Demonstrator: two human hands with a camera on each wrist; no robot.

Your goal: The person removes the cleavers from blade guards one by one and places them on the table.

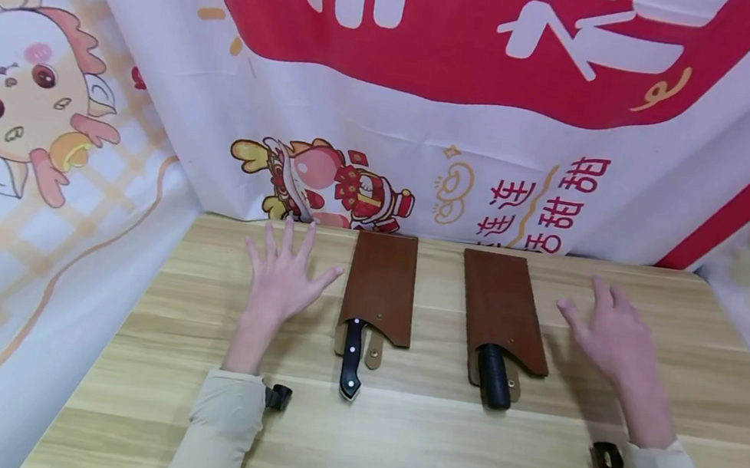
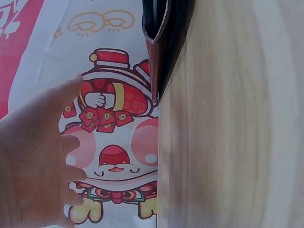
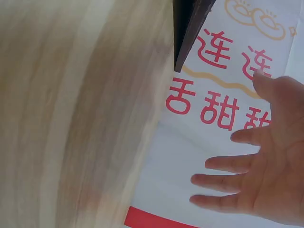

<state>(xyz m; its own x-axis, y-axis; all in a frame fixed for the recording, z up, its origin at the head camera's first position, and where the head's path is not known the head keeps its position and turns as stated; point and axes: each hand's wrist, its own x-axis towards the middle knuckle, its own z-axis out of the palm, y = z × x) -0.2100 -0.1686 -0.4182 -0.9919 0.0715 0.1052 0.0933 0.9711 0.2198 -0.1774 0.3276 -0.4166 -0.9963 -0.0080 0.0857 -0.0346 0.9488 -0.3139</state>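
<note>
Two brown knife sheaths lie side by side on the table. From the left sheath (image 1: 380,281) sticks a knife with a black riveted handle (image 1: 351,359), pointing to the near side. The right sheath (image 1: 503,299) has a thick, plain black handle (image 1: 494,377) coming out; its blade is hidden. My left hand (image 1: 280,277), fingers spread, is left of the left sheath and holds nothing. To the right of the other sheath is my right hand (image 1: 617,335), empty, its fingers extended in the right wrist view. Neither hand touches a sheath.
The light wooden table (image 1: 405,454) ends at a printed cloth (image 1: 386,135) hanging behind it. More cloth hangs at the left and right sides. Each sheath has a small snap strap (image 1: 373,350) near its mouth. A black wrist mount (image 1: 277,397) sits by the left cuff.
</note>
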